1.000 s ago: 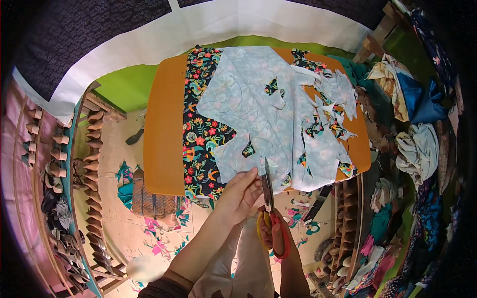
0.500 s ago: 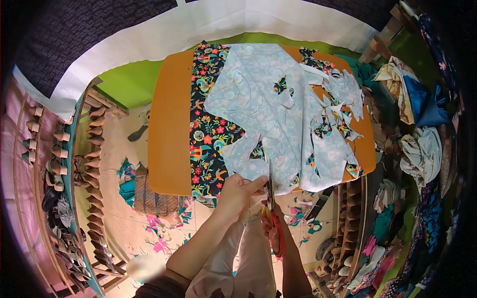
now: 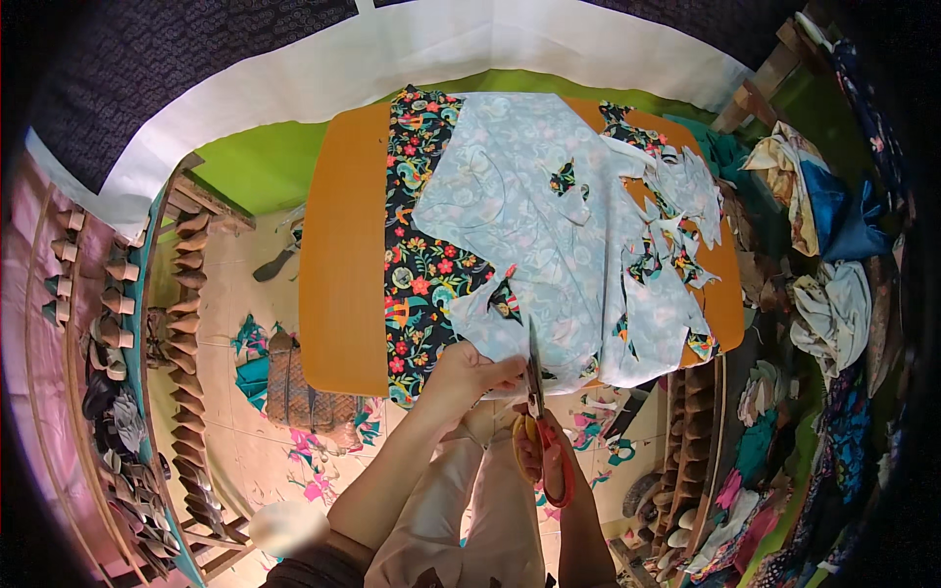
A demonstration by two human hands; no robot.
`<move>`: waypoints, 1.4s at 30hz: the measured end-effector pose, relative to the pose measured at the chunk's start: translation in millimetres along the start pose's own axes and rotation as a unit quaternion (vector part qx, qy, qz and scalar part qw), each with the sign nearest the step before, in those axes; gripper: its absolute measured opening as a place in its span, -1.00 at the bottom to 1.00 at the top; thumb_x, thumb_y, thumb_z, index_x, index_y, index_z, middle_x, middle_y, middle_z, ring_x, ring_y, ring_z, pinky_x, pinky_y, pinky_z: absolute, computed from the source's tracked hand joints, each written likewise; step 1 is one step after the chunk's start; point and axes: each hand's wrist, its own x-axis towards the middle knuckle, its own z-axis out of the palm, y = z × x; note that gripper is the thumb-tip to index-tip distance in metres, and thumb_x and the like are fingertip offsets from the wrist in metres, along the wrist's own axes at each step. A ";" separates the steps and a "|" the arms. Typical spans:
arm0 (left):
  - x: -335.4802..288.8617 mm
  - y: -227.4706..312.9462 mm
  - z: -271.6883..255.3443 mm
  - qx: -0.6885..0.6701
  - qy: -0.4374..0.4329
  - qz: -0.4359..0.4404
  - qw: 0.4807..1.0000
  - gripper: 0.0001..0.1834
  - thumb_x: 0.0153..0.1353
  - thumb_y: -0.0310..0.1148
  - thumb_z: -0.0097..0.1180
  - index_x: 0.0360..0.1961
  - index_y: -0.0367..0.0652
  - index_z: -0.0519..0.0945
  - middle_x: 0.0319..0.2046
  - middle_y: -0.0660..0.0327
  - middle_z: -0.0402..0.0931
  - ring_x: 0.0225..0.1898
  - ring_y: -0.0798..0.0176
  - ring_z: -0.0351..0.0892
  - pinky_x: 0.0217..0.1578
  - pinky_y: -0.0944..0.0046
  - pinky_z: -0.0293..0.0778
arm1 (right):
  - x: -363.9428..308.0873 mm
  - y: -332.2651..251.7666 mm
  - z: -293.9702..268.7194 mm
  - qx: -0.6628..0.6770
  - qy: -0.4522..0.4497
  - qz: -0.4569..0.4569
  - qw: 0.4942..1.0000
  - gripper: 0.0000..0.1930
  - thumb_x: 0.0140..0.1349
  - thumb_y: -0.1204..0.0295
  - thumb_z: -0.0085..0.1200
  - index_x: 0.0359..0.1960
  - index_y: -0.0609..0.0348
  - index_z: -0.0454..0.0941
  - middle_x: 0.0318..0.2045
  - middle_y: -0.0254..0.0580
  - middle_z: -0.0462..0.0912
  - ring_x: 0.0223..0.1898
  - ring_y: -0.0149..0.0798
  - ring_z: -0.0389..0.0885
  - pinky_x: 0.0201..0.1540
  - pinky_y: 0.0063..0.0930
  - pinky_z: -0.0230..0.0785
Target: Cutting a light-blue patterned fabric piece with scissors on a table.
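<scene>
A large piece of floral fabric (image 3: 510, 216) lies with its pale underside up, and its black flowered face shows along the left strip. My left hand (image 3: 469, 374) pinches the fabric's near edge between thumb and fingers. In my right hand (image 3: 545, 453) is a pair of scissors (image 3: 535, 387) with red and yellow handles. Their blades point away from me and lie at the cloth's near edge, just right of my left fingertips. A cut notch with dark print showing sits a little beyond them. Several ragged offcuts (image 3: 676, 250) lie on the right part of the table.
The orange-brown table (image 3: 343, 245) has rounded corners. Racks of wooden shoe lasts (image 3: 186, 333) stand at left, more at lower right. Heaped cloths (image 3: 833, 304) hang at right. A brown patterned bundle (image 3: 299, 387) and colourful scraps (image 3: 319, 485) lie on the floor.
The scissors' handles have spread wider apart, and my right hand has turned slightly. My left hand still grips the cloth edge. The table and fabric appear shifted slightly right in view.
</scene>
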 end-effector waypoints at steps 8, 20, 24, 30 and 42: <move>1.8 -1.5 -15.5 0.057 -0.026 0.013 0.998 -0.80 0.01 -0.35 0.14 -0.44 -0.30 0.55 -0.55 0.26 0.50 -0.53 0.48 0.44 -0.47 0.47 0.36 | 3.7 -9.2 1.7 -0.031 0.014 -0.008 0.999 -0.06 -0.29 -0.34 -0.07 0.04 0.13 0.18 -0.58 -0.47 0.23 -0.75 -0.64 0.05 -0.75 -0.78 -0.16; -1.2 -16.3 -19.8 -0.093 0.027 0.031 0.995 -0.80 0.08 -0.39 0.06 -0.30 -0.28 0.50 -0.44 0.26 0.50 -0.38 0.45 0.47 -0.34 0.46 0.38 | 9.1 10.1 -7.1 0.071 0.097 0.106 0.987 -0.35 0.04 -0.14 -0.15 0.01 0.09 0.18 -0.60 -0.48 0.24 -0.73 -0.59 0.17 -0.75 -0.73 0.07; -3.8 -17.9 -15.0 -0.087 0.045 0.067 0.993 -0.81 0.08 -0.42 0.05 -0.29 -0.30 0.48 -0.42 0.25 0.50 -0.38 0.44 0.46 -0.30 0.46 0.38 | 6.5 18.6 -5.9 0.130 0.094 0.216 0.963 -0.47 0.15 0.12 -0.16 0.14 -0.05 0.07 -0.57 -0.47 0.26 -0.68 -0.56 0.18 -0.68 -0.70 0.13; -6.9 -14.5 -6.7 -0.063 0.069 0.086 0.992 -0.82 0.04 -0.50 0.07 -0.28 -0.25 0.48 -0.40 0.25 0.50 -0.39 0.43 0.48 -0.34 0.45 0.41 | 11.3 12.4 5.9 0.171 0.079 0.226 0.956 -0.48 0.15 0.09 -0.17 0.14 -0.11 0.08 -0.56 -0.45 0.28 -0.68 -0.56 0.18 -0.65 -0.70 0.10; -34.5 48.6 -9.1 -0.205 0.086 0.109 0.969 -0.68 0.00 -0.54 0.10 -0.21 -0.27 0.31 -0.40 0.20 0.44 -0.42 0.39 0.49 -0.39 0.46 0.47 | -28.4 -16.8 32.1 0.027 -0.046 -0.047 0.997 -0.21 -0.02 -0.21 -0.12 0.09 0.14 0.07 -0.45 -0.44 0.20 -0.60 -0.63 0.12 -0.65 -0.77 -0.02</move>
